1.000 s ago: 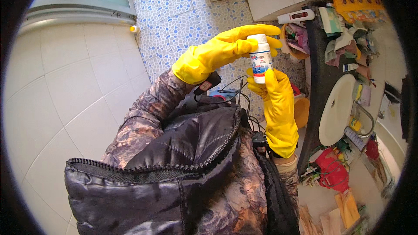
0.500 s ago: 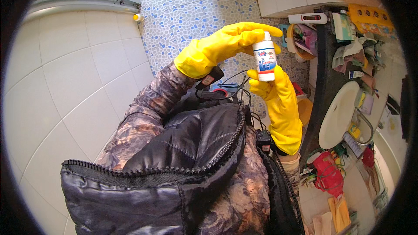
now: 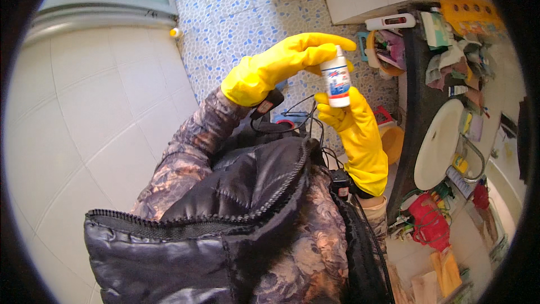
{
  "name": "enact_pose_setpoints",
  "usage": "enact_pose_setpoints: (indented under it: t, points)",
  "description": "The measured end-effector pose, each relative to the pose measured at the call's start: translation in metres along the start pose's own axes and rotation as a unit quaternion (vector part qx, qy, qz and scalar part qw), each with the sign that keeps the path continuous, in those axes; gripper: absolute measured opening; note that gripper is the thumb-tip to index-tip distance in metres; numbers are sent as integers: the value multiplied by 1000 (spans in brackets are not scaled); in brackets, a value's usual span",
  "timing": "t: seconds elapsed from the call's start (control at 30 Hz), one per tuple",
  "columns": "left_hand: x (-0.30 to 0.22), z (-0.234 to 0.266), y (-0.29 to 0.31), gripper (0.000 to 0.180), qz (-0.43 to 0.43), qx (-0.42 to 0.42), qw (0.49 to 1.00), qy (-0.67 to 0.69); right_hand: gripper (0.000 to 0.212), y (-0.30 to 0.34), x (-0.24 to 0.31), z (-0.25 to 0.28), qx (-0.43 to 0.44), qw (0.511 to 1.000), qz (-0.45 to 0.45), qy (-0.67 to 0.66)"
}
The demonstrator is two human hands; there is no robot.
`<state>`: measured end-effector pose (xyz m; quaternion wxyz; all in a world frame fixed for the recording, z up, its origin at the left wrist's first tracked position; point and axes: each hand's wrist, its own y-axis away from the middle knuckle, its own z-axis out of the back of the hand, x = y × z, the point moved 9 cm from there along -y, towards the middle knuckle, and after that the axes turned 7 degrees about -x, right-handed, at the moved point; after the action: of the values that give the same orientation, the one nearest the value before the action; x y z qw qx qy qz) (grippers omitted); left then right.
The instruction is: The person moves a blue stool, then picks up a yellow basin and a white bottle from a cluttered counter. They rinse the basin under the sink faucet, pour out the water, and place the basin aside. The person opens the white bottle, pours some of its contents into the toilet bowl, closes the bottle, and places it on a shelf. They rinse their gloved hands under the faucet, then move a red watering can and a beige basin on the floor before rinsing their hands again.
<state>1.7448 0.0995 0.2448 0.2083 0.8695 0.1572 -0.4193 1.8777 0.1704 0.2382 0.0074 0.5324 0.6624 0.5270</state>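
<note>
White bottle: up in the air over the pebble-pattern floor, betw. both gloved hands; blue/red print on its front.
Long axis: approx. along the view's up-down; narrow top away from the wearer, base toward them, slight tilt.
R hand: nearest the base; thumb on one side, fingers on the other, grip narrow, holding the btm. end.
L hand: comes from the left, arched at the top end, fingertips partly behind the bottle; can't tell if it's pinching or just touching.
Sink: off to the right, set in dark counter, well apart from bottle.
</note>
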Motion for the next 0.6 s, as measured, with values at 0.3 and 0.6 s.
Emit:
enact_pose_setpoints:
  t: [0.3, 0.6]
  points:
    - [-2, -38, -25, 52, 4, -1, 996, -90, 30, 3, 35, 45, -80, 985, 149, 33]
    - [-12, -129, -28, 51, -42, 92, 969, -224, 56, 37, 69, 67, -66, 905, 394, 146]
